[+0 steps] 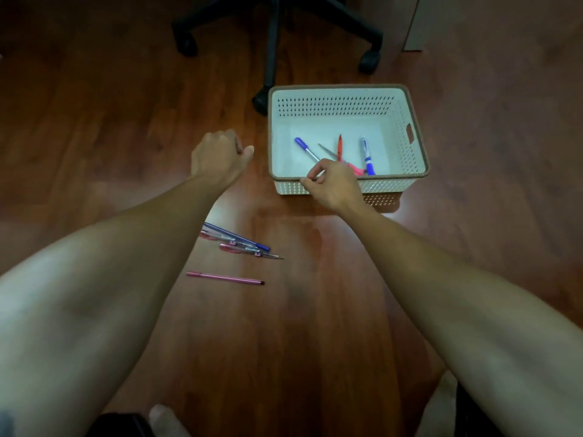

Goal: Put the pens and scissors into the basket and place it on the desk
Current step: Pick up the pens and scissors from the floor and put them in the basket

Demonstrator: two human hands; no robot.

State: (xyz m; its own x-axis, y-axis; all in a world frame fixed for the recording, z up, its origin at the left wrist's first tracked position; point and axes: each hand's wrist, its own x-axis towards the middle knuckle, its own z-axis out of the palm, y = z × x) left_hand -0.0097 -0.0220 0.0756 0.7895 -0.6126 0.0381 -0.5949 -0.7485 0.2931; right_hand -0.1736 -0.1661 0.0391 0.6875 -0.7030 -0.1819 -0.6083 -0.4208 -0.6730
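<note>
Head view: white perforated plastic basket with a brown rim sits on the dark red wooden floor, far right of centre, near the black wheeled office chair base. Inside it lie a blue-capped pen, a red pen, a blue-and-white pen and scissors with pink handles, partly hidden behind the right hand. Right hand hovers at the near rim, fingers loosely curled with thumb and forefinger pinched; can't tell if it has hold of anything. Left hand is a loose fist left of the basket, thumb out, seemingly empty, but the palm is hidden. Left on the floor, nearer: a cluster of blue and red clear-barrelled pens, partly under the left forearm, and a thin pink pen on its own just nearer. Risks: lifting the basket now would leave those pens behind; the clustered pens touch, so a quick grab could scatter or roll them on the smooth floor. Desk not in view.
</note>
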